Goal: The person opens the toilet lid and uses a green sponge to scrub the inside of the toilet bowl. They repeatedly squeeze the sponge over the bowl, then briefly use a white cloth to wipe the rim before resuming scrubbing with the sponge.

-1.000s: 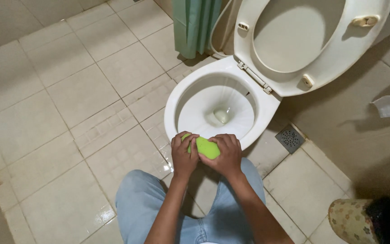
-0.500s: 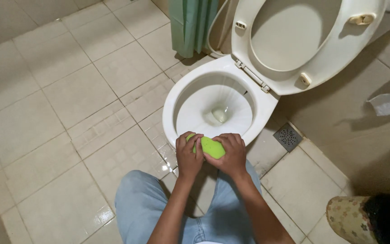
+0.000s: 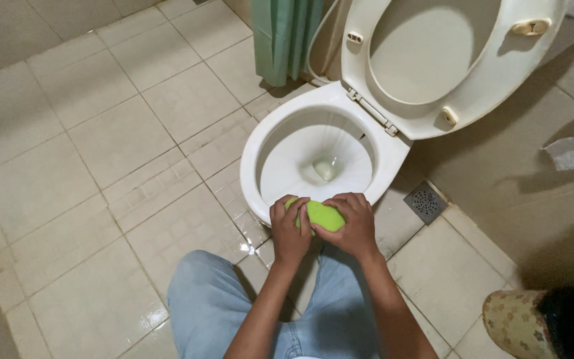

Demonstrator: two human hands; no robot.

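At the toilet bowl point(image 3: 250, 166) rim's near edge, both hands point(image 3: 323, 229) press a green sponge point(image 3: 321, 215).

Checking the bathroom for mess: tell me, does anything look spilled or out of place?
Water glistens on the floor tiles beside the toilet bowl; nothing else stands out. Both hands hold a green sponge at the rim.

We see open tiled floor point(image 3: 88, 166) to the left. Ahead, the toilet bowl point(image 3: 260, 143) and raised seat point(image 3: 426, 66) block us; the green curtain point(image 3: 284, 36) hangs behind.
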